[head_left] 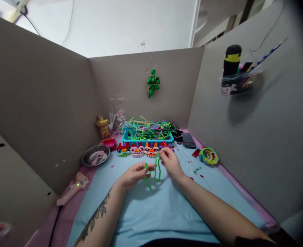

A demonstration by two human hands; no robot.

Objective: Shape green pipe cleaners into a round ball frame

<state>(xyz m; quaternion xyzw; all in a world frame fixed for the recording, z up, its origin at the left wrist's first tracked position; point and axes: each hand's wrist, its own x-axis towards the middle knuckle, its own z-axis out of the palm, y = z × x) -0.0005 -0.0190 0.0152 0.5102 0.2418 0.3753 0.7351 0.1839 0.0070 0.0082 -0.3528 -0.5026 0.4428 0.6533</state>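
Note:
Green pipe cleaners (158, 168) hang in bent loops between my two hands, above the blue sheet. My left hand (135, 174) pinches one bent green piece, its loose end dangling below the fingers. Higher and to the right, my right hand (170, 161) grips the top of a green length that droops down in a loop. Whether the two pieces are joined I cannot tell. Just beyond my hands stands a row of several colourful pipe-cleaner animal heads, an orange one (151, 150) and a pink one (137, 150) among them.
Behind the row sits a blue basket (147, 140) heaped with pipe cleaners. On the left are a metal bowl (86, 158) and a pink glue gun (75, 189). A yellow-green ring (209, 156) lies at right. Grey panels (141, 87) enclose three sides.

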